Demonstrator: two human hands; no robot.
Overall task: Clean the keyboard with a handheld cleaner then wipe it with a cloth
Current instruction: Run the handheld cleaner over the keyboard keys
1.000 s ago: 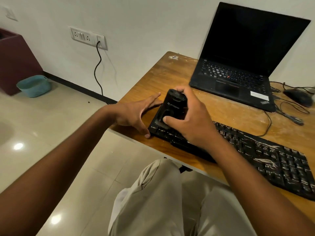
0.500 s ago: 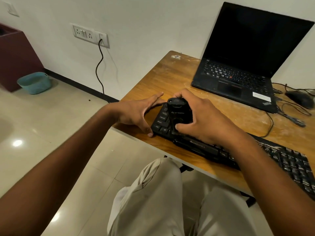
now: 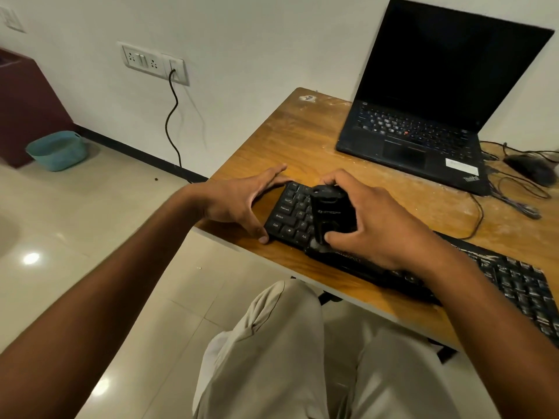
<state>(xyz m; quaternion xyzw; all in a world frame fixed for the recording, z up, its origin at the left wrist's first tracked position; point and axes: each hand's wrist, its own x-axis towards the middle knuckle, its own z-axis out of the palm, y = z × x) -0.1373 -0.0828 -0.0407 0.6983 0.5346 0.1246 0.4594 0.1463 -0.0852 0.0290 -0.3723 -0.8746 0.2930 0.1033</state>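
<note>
Since the earlier frames, the handheld cleaner (image 3: 331,214) has travelled from the keyboard's left edge inward along the keys, exposing the leftmost key columns. The right hand (image 3: 378,228) grips the cleaner, fingers and thumb curled round its body, nozzle end down on the keyboard (image 3: 290,217). Just left of this grip, the left hand (image 3: 239,202) rests with fingers spread, thumb at the front corner, bracing the keyboard's end on the desk (image 3: 302,140). Step in hand: the cleaning pass, judged early. The dusty keys right of the grip remain untreated. Next move calls for continued rightward travel. No cloth is visible.
</note>
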